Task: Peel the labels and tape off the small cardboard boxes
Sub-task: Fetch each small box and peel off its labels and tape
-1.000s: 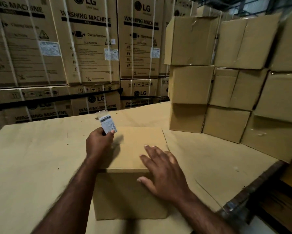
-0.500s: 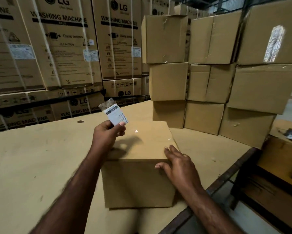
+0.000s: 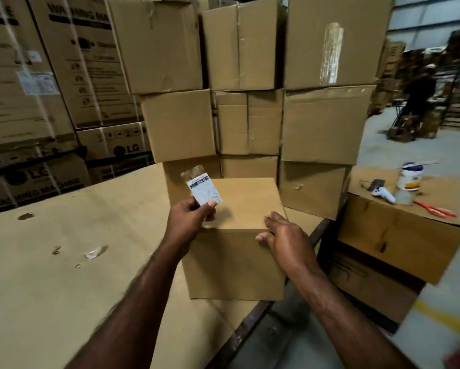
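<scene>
Barcode label [image 3: 204,189], clear tape stuck along its top edge, is pinched upright in the left hand [image 3: 190,218] above the small cardboard box [image 3: 237,241] on the cardboard-covered table [image 3: 50,262]. Right hand [image 3: 284,237] lies flat, fingers straight, on the box's right top edge. Stacked boxes [image 3: 322,123] stand behind.

Two hands: left hand [image 3: 190,218], right hand [image 3: 284,235]. One label [image 3: 204,191]. One box [image 3: 237,262] in front, nine stacked boxes [image 3: 327,123] behind it, three rows of three. One jar [image 3: 410,177], one scissors [image 3: 433,209], one tape scrap [image 3: 94,253].
</scene>
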Action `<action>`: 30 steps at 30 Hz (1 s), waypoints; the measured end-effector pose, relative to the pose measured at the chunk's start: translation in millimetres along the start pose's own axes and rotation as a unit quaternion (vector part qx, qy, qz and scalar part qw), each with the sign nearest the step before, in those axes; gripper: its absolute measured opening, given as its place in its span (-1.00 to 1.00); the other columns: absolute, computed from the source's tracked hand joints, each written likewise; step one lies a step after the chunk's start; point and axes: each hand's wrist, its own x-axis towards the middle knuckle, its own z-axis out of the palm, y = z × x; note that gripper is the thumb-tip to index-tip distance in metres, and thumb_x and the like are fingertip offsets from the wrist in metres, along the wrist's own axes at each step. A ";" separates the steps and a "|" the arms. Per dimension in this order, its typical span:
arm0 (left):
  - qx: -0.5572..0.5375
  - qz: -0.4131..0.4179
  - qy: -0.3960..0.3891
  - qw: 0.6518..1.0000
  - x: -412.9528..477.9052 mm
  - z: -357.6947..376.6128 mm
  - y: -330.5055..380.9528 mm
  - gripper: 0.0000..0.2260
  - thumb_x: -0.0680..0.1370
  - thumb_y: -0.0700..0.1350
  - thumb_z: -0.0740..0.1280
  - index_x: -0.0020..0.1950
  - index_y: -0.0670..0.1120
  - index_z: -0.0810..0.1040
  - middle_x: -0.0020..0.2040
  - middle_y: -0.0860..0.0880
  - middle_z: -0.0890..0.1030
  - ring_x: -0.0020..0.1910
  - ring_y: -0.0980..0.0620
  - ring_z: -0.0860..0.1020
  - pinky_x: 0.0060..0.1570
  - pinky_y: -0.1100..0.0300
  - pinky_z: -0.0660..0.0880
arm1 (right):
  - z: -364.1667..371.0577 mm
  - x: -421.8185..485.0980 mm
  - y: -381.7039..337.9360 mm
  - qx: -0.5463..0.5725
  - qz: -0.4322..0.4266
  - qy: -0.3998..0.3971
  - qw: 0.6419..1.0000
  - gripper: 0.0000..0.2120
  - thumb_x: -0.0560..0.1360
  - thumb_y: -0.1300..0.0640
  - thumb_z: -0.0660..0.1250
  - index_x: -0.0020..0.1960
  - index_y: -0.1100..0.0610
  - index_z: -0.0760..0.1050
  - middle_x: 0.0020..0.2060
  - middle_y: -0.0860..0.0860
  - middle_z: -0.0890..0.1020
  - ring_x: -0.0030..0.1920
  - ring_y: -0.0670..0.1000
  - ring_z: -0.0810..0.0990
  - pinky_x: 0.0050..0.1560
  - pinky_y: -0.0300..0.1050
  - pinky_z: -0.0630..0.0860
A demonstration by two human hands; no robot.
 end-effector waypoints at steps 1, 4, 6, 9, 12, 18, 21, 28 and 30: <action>0.001 0.002 -0.001 1.000 7.3 12.2 -1.7 -0.94 0.55 -0.18 0.44 0.01 -0.11 0.67 -0.14 -0.08 0.71 -0.25 0.05 0.63 -0.20 0.22 0.54 | -4.1 8.5 9.4 0.001 0.006 0.002 1.000 -0.52 0.54 0.01 0.40 0.43 0.10 0.46 0.49 0.03 0.37 0.47 0.01 0.36 0.44 -0.22 0.19; 0.002 0.001 -0.015 1.000 30.0 43.2 -6.9 -0.85 0.56 -0.16 0.43 0.09 -0.18 0.67 -0.14 -0.08 0.70 -0.25 0.06 0.62 -0.21 0.17 0.54 | -14.7 30.9 33.9 0.002 0.030 0.003 1.000 -0.51 0.54 0.00 0.40 0.43 0.10 0.46 0.49 0.03 0.37 0.47 0.00 0.35 0.38 -0.33 0.11; 0.002 0.000 -0.032 0.999 45.9 60.8 -10.6 -0.81 0.56 -0.15 0.43 0.13 -0.20 0.67 -0.13 -0.07 0.70 -0.24 0.06 0.63 -0.21 0.13 0.55 | -20.6 46.5 47.5 0.003 0.043 0.008 0.999 -0.50 0.53 0.00 0.41 0.43 0.10 0.46 0.49 0.03 0.37 0.47 -0.01 0.35 0.37 -0.34 0.10; 0.006 0.003 -0.049 0.999 70.3 83.0 -15.8 -0.81 0.55 -0.14 0.45 0.14 -0.15 0.67 -0.08 -0.08 0.72 -0.19 0.05 0.65 -0.21 0.13 0.58 | -27.5 70.3 62.8 0.005 0.059 0.019 0.998 -0.48 0.51 -0.01 0.43 0.42 0.09 0.46 0.49 0.01 0.38 0.46 0.00 0.36 0.42 -0.25 0.18; 0.005 0.008 -0.057 0.998 94.3 100.1 -20.3 -0.85 0.55 -0.17 0.45 0.11 -0.13 0.67 -0.08 -0.08 0.72 -0.20 0.06 0.65 -0.21 0.19 0.57 | -28.4 92.5 74.0 0.004 0.070 0.031 0.997 -0.48 0.50 -0.01 0.44 0.42 0.08 0.47 0.48 -0.01 0.39 0.45 -0.01 0.38 0.40 -0.24 0.22; 0.014 -0.005 -0.111 0.994 145.1 120.4 -33.8 -0.77 0.53 -0.18 0.47 0.16 -0.22 0.66 -0.02 -0.17 0.72 -0.23 0.09 0.67 -0.19 0.13 0.59 | -22.6 131.6 85.7 -0.010 0.084 0.042 0.995 -0.47 0.48 -0.07 0.46 0.40 0.03 0.48 0.47 -0.05 0.41 0.41 0.02 0.44 0.35 -0.13 0.37; 0.030 0.004 -0.128 0.991 158.6 125.4 -42.6 -0.78 0.53 -0.17 0.47 0.16 -0.19 0.67 -0.03 -0.09 0.73 -0.20 0.09 0.68 -0.21 0.21 0.55 | -21.9 136.6 88.7 -0.050 0.092 0.049 0.993 -0.44 0.46 -0.20 0.42 0.40 -0.04 0.48 0.45 -0.10 0.44 0.36 0.06 0.48 0.31 -0.01 0.45; -0.016 0.022 -0.186 0.982 157.4 123.1 -38.9 -0.80 0.57 -0.19 0.42 0.19 -0.13 0.63 0.00 -0.03 0.73 -0.11 0.06 0.69 -0.19 0.24 0.56 | -24.9 146.8 80.7 -0.143 0.106 0.087 0.980 -0.49 0.49 -0.38 0.23 0.23 -0.06 0.59 0.13 -0.03 0.66 0.29 0.08 0.44 0.30 0.10 0.25; -0.030 0.029 -0.204 0.978 152.0 126.4 -28.1 -0.81 0.57 -0.22 0.41 0.18 -0.10 0.61 -0.04 0.00 0.73 -0.16 0.10 0.68 -0.24 0.26 0.55 | -27.3 152.7 81.6 -0.128 0.117 0.096 0.980 -0.52 0.50 -0.38 0.20 0.11 -0.06 0.65 0.02 -0.06 0.69 0.23 0.06 0.48 0.30 0.11 0.24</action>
